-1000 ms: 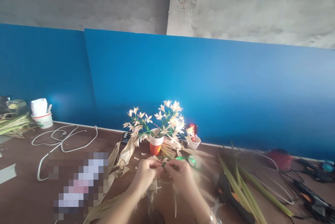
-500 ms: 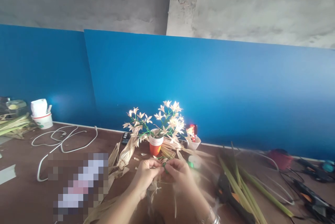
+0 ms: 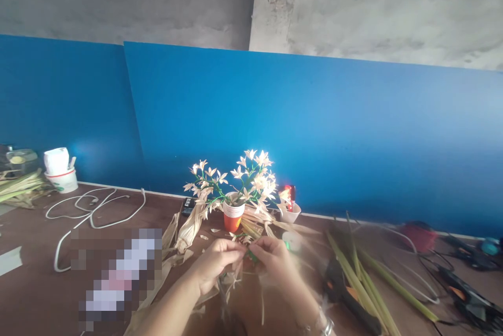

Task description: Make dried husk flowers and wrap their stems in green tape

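Both my hands meet low in the middle of the view over a brown table (image 3: 35, 294). My left hand (image 3: 217, 264) is closed in a pinch on a small pale husk flower (image 3: 244, 240) with a green stem. My right hand (image 3: 273, 260) is closed on the same piece, fingertips at the green stem. Just behind them stands an orange paper cup (image 3: 232, 216) holding a spray of cream husk flowers (image 3: 239, 177) on green stems. Dried corn husks (image 3: 188, 231) lie around and under my hands.
Long green stalks (image 3: 365, 283) and a black glue gun (image 3: 346, 294) lie to the right, with cables and a red object (image 3: 418, 235) beyond. A green tape roll (image 3: 291, 241) sits by my right hand. White cable (image 3: 94, 210) and a white cup (image 3: 63, 179) lie left. A blue wall panel (image 3: 314, 131) backs the table.
My hands have stayed together on the small flower, shifting slightly lower and right. The view has tilted a little. Nothing was let go.
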`<state>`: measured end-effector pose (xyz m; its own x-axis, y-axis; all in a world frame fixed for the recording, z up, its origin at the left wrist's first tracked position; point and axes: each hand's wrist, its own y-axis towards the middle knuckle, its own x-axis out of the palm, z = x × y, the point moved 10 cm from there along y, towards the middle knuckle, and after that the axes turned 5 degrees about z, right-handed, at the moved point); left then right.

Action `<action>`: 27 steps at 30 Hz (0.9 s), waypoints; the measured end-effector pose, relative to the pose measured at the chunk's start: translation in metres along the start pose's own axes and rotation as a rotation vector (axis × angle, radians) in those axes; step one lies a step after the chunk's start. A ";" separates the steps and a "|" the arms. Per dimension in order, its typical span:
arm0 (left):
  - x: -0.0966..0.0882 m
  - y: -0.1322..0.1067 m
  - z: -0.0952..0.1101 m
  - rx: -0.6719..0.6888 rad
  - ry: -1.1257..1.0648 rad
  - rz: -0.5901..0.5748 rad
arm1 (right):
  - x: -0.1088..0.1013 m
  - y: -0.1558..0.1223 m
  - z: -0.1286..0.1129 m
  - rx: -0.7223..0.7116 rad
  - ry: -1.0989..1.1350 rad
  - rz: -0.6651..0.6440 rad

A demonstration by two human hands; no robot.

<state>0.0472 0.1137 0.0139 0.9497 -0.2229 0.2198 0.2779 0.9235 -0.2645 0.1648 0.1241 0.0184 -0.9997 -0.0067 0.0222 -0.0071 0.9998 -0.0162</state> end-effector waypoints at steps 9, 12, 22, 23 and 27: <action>-0.001 0.000 0.005 0.067 0.160 0.071 | -0.001 -0.003 -0.009 -0.003 -0.109 0.012; -0.004 0.000 0.016 0.173 0.285 0.131 | -0.001 -0.004 -0.012 -0.005 -0.150 0.024; -0.006 0.001 0.022 0.285 0.315 0.184 | -0.003 -0.006 -0.018 -0.027 -0.180 0.025; -0.006 0.001 0.022 0.288 0.314 0.184 | -0.003 -0.006 -0.018 -0.027 -0.173 0.024; -0.007 0.002 0.021 0.303 0.324 0.186 | -0.004 -0.005 -0.017 -0.037 -0.172 0.025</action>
<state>0.0379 0.1234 0.0315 0.9888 -0.0865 -0.1220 0.0902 0.9956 0.0249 0.1696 0.1198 0.0351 -0.9887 0.0182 -0.1491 0.0150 0.9996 0.0224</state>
